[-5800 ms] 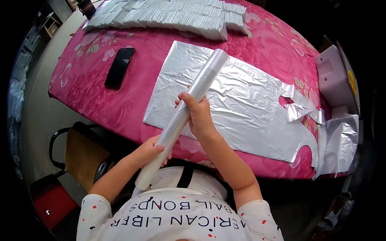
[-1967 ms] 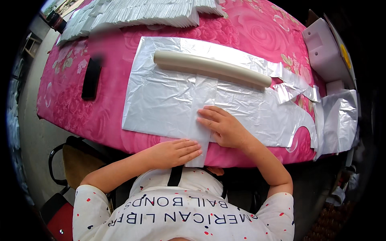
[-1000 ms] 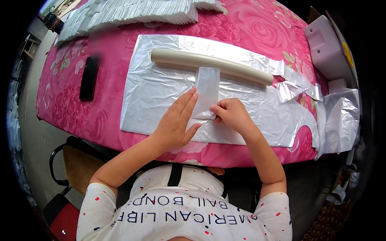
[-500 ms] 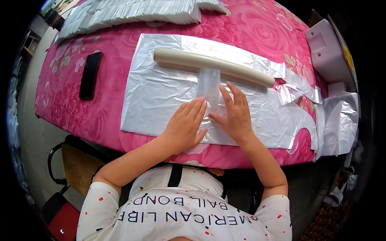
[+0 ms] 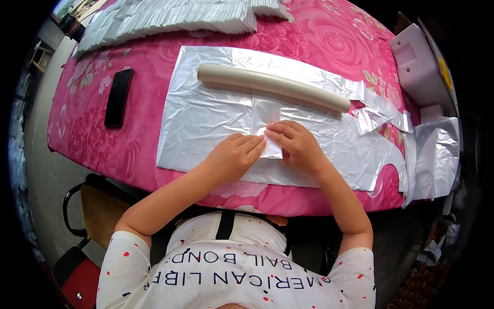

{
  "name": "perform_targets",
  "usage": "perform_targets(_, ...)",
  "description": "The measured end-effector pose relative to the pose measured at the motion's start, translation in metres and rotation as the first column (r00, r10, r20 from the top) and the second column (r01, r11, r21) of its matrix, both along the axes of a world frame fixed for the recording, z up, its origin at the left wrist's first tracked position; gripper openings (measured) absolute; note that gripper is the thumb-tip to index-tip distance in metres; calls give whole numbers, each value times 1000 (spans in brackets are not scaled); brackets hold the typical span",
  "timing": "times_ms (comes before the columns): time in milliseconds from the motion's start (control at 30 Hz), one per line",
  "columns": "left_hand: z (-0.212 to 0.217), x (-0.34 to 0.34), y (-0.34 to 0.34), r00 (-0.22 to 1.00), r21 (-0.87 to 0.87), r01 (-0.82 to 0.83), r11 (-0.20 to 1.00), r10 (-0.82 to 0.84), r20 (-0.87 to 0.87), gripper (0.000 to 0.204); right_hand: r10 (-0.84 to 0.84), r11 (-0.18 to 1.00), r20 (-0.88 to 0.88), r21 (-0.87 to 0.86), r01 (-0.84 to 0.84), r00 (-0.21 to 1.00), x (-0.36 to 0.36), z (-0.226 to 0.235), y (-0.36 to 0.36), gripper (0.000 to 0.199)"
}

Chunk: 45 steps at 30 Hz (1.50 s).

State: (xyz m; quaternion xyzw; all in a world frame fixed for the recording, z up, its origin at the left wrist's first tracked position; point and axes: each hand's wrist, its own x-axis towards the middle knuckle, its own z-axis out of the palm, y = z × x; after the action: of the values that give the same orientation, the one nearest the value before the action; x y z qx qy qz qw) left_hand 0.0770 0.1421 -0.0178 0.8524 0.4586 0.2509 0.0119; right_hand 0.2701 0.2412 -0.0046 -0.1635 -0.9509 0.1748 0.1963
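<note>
Sheet [image 5: 200,123]: glossy, wrinkled plastic film. Strip [image 5: 266,110]: smooth, translucent plastic. Tube [image 5: 272,87]: smooth, matt. Phone [image 5: 119,98]: glossy, glass-like front. Tablecloth [image 5: 90,136]: smooth, slight sheen. Box [image 5: 416,63]: matt foam. Shirt [image 5: 231,252]: matt cloth.

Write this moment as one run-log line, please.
left hand: on folded plastic strip | right hand: on same strip | pale tube: beyond hands, on silvery plastic

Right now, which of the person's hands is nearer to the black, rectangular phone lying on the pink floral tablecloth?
Left. The left hand is to the right of the phone and lower in the picture; the right hand is farther right.
</note>
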Motion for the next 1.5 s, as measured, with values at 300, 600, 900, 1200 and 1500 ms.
perform_targets(300, -4, 1, -39, 992, -102, 6, 995, 7, 125, 50, 40, 999, -77, -8, -41, 996, 9, -4, -42, 37)
perform_targets(600, 12, 8, -23, 776, -578, -218, 786, 499, 386, 45, -373, 604, 189, -694, 392, 909, -12, 11, -23, 24)
perform_targets(900, 12, 3, -2, 623, -675, -271, 686, 660, 420, 74, -220, 390, 493, -747, 539, 842, -32, 18, 12, 34)
perform_targets(1200, 8, 6, -15, 854, -237, -414, 879, 465, 232, 74, -187, 392, 573, -701, 596, 798, -39, 27, 16, 34)
perform_targets(1500, -13, 34, 5, 917, -289, -385, 877, 399, -10, 92, -195, 381, 562, -712, 590, 804, -40, 19, 19, 33)
